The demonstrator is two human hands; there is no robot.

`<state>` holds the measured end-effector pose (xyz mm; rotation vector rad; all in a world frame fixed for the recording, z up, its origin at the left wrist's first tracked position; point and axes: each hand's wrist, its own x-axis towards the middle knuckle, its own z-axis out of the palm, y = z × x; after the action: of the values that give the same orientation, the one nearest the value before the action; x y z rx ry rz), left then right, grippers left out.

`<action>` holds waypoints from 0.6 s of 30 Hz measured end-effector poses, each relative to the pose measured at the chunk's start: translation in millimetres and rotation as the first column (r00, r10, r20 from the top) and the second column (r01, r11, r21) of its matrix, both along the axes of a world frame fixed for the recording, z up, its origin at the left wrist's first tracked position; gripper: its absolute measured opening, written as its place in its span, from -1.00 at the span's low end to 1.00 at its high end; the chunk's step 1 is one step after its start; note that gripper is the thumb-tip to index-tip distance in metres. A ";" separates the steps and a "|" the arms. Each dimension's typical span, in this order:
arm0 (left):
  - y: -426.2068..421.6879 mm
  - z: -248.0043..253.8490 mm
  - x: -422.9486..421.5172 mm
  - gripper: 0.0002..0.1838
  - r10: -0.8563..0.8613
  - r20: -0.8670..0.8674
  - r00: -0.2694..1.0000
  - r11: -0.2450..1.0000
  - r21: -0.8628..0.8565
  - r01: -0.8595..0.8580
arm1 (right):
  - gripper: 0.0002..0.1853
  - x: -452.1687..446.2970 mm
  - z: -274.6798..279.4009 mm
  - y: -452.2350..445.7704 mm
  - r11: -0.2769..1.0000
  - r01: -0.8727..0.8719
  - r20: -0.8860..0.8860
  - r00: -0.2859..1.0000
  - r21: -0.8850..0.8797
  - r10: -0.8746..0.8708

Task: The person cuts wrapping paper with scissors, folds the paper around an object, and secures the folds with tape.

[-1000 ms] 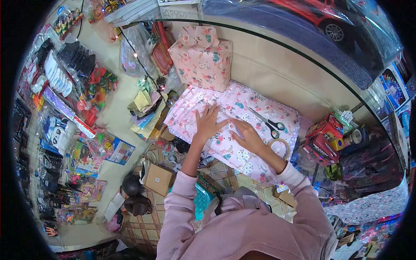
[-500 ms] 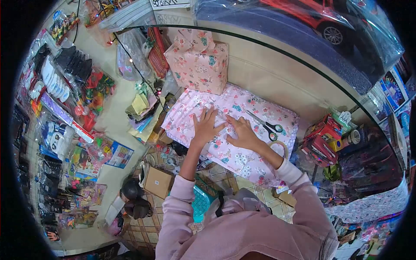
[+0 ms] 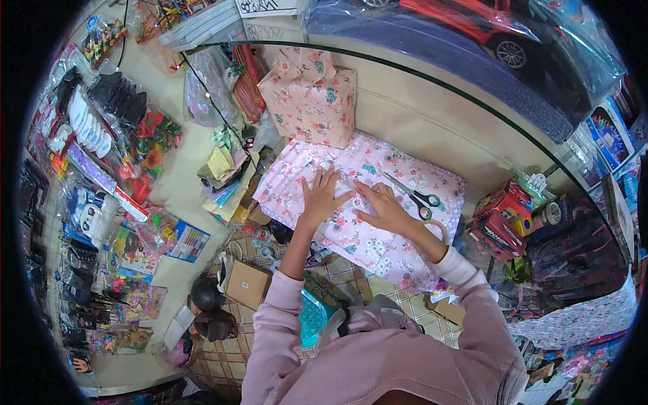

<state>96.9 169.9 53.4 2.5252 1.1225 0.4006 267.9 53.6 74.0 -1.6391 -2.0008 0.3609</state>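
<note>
Pink floral wrapping paper (image 3: 422, 174) is spread in front of me, creased in places. My left hand (image 3: 320, 197) lies flat on it with fingers spread. Close beside it, my right hand (image 3: 383, 210) rests on the paper, fingers stretched out and thumb apart, with nothing visible in it. Just right of that hand lie scissors (image 3: 420, 200) with dark handles. A roll of tape (image 3: 439, 229) sits partly behind my right wrist. At the back of the paper stands a bag-shaped package (image 3: 310, 101) covered in peach floral paper.
A glass shelf edge (image 3: 432, 75) curves above the paper, with a boxed red toy car (image 3: 472, 30) on it. Small red boxes (image 3: 498, 233) stand at the right. Folded coloured papers (image 3: 226, 172) lie left. A brown carton (image 3: 245, 283) and turquoise stool (image 3: 314, 314) are below.
Both hands stay almost in place on the paper. My right forearm has shifted slightly, and the view has moved a little.
</note>
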 end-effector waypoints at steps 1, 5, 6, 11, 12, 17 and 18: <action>0.5 -2.1 0.1 -0.12 -0.002 0.001 1.000 1.000 0.004 0.002 | -0.21 0.5 0.4 1.1 1.000 0.003 -0.011 1.000 -0.006 -0.003; 0.7 -0.4 0.3 -0.11 -0.004 -0.010 1.000 1.000 -0.006 0.004 | -0.12 -2.6 -2.7 9.8 0.999 0.031 0.035 0.999 -0.013 -0.030; 1.0 -0.8 -0.4 -0.10 -0.005 -0.008 1.000 1.000 -0.010 0.005 | -0.10 -3.0 -3.4 12.5 1.000 0.017 0.044 0.999 -0.004 -0.017; 2.3 -4.0 -0.5 -0.10 -0.018 -0.026 1.000 1.000 -0.014 0.017 | 0.01 -3.3 1.9 22.1 0.998 -0.062 -0.003 0.998 0.019 0.062; 2.2 -2.8 -0.1 -0.11 -0.018 -0.041 0.999 1.000 -0.021 0.017 | 0.02 -3.5 1.6 23.5 0.997 -0.069 -0.005 0.998 0.016 0.069; 2.2 0.1 0.1 -0.12 -0.015 -0.083 0.996 0.999 -0.039 0.012 | 0.05 -9.3 2.3 30.1 0.997 -0.054 0.021 0.998 -0.050 0.055; 2.3 -1.0 0.4 -0.11 -0.014 -0.061 0.998 0.999 -0.034 0.012 | 0.03 -9.4 1.8 30.4 0.997 -0.062 0.007 0.998 -0.051 0.062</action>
<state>97.2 172.2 52.4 2.5295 1.1256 0.2996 258.4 83.9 75.8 -1.6135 -2.0679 0.4314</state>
